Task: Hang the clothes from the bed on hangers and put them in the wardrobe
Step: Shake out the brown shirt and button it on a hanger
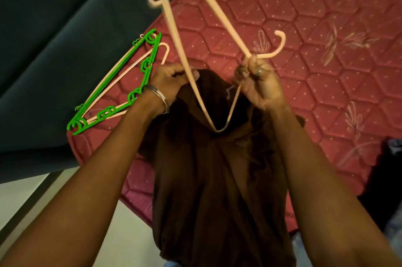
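A dark brown garment [217, 179] hangs in front of me over the red quilted mattress [304, 27]. A cream plastic hanger [174, 34] is tilted, with one corner pushed down into the garment's neck opening. My left hand [167, 84] grips the garment's collar beside the hanger's arm. My right hand [258, 84] grips the hanger near its hook, along with the collar's other side.
A green hanger [121, 84] lies on the mattress corner at the left, on top of another cream hanger [161, 53]. A dark teal surface [43, 38] borders the mattress. Dark clothes [382, 179] lie at the right edge. Pale floor [26, 197] shows lower left.
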